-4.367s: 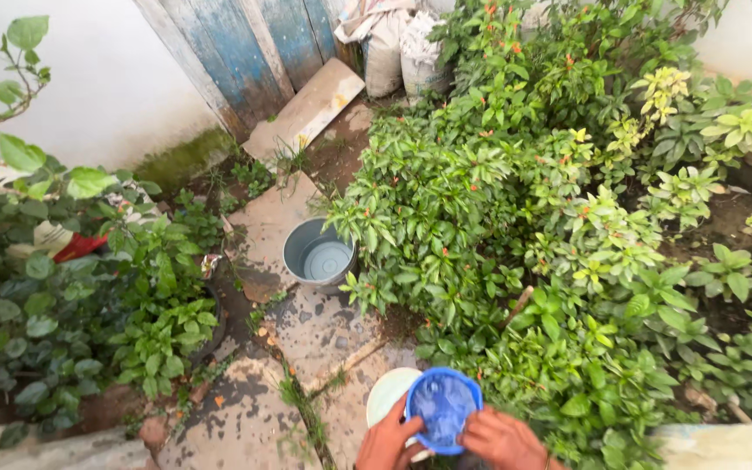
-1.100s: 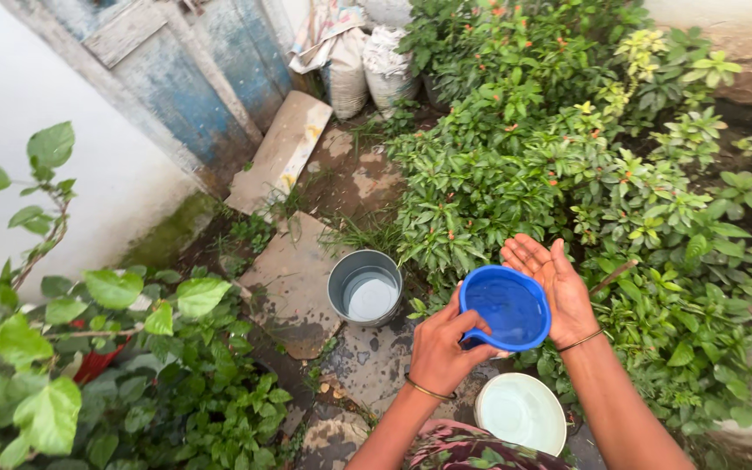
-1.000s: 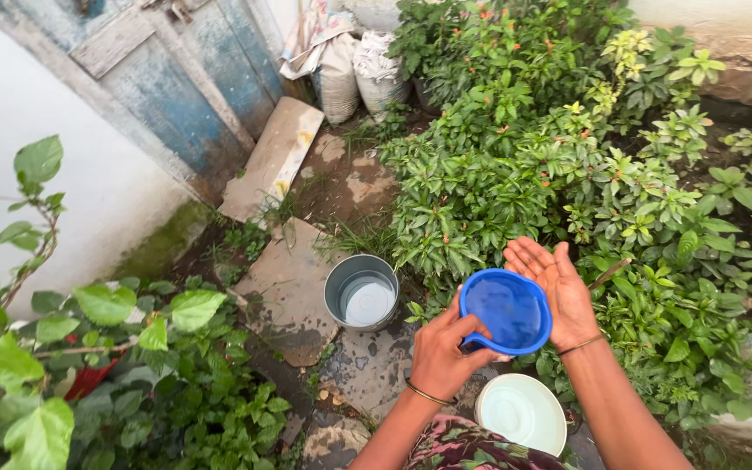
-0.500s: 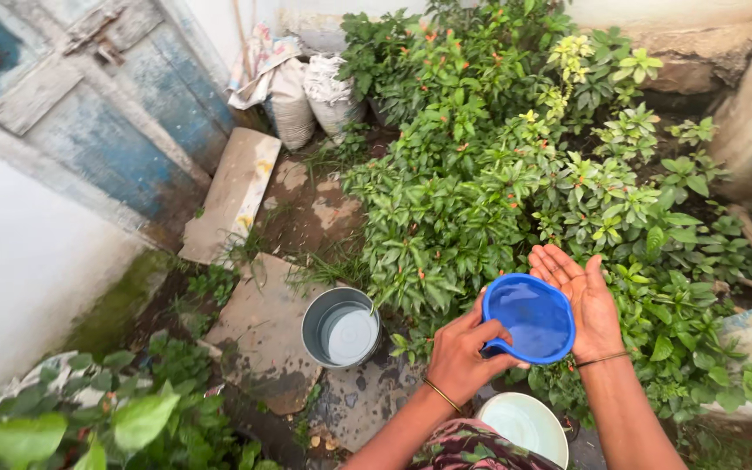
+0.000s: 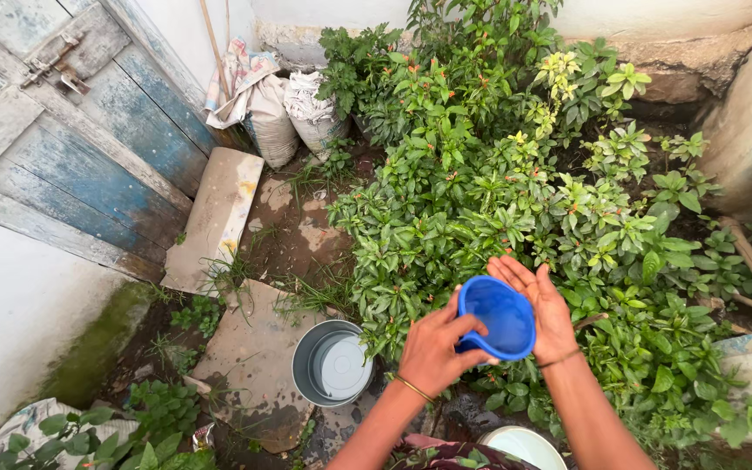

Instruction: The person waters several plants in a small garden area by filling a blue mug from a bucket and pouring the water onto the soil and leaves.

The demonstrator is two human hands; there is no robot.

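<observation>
My left hand [image 5: 433, 351] grips the handle and rim of a blue plastic mug [image 5: 498, 316] held out in front of me. My right hand [image 5: 537, 306] is flat and open, its palm pressed against the mug's right side. The mug tilts away from me toward the dense green shrubs with small orange buds [image 5: 463, 200]. Both wrists wear thin bangles.
A grey metal bucket with water [image 5: 332, 365] stands on stone slabs [image 5: 245, 357] at lower left. A white bucket's rim [image 5: 524, 446] shows at the bottom edge. A weathered blue wooden door [image 5: 71, 130], filled sacks [image 5: 293, 109] and a leaning slab [image 5: 215, 218] are behind.
The mug was lifted from the white bucket and carried toward the shrubs. In the last second it tipped further forward while my view swung up and right.
</observation>
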